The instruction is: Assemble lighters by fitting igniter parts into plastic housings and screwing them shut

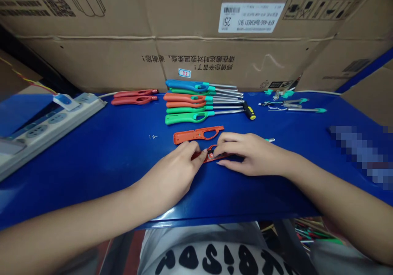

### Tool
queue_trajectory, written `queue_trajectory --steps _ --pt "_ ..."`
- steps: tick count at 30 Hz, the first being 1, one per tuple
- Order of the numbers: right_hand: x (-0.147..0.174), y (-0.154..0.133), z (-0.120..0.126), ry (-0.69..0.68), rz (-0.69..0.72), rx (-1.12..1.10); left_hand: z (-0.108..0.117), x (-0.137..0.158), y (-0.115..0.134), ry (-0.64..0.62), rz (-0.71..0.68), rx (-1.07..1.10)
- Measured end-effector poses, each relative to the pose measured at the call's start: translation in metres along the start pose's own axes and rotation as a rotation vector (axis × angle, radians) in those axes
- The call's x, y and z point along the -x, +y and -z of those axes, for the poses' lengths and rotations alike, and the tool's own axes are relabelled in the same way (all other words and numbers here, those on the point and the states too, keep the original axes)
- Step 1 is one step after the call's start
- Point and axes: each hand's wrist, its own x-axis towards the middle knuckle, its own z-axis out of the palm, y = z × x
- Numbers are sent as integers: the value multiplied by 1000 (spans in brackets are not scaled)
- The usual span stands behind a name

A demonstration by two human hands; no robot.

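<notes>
An orange gas lighter (213, 157), opened up with its inner parts showing, lies between my hands on the blue table. My left hand (178, 164) is closed on its handle end, thumb pressed near the inner parts. Over its other end, my right hand (253, 154) curls with the fingertips at the inner parts and covers much of the body. The lighter's silver tube tip (270, 139) with a bit of teal sticks out beyond my right hand. Just behind lies a loose orange shell half (190, 136), inner side up.
Several assembled lighters (187, 119) lie in a stack behind, with a black and yellow screwdriver (250, 111) by their tubes. Red shells (134, 99) and small screws (153, 137) are to the left, near a power strip (58, 121). Loose tubes (302, 110) lie right. Cardboard (184, 17) walls the back.
</notes>
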Motion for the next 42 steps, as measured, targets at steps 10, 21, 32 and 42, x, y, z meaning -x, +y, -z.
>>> queue_trajectory --steps 10,21,32,42 --pt "-8 1 -23 112 38 104 -4 4 10 29 -7 -163" --pt "-9 10 -16 174 -272 -628 2 4 9 -4 23 -138" --pt "-8 15 -9 165 -195 -731 4 3 3 52 14 -57" --pt "-2 21 0 67 -197 -697 5 3 0 41 -46 -62"
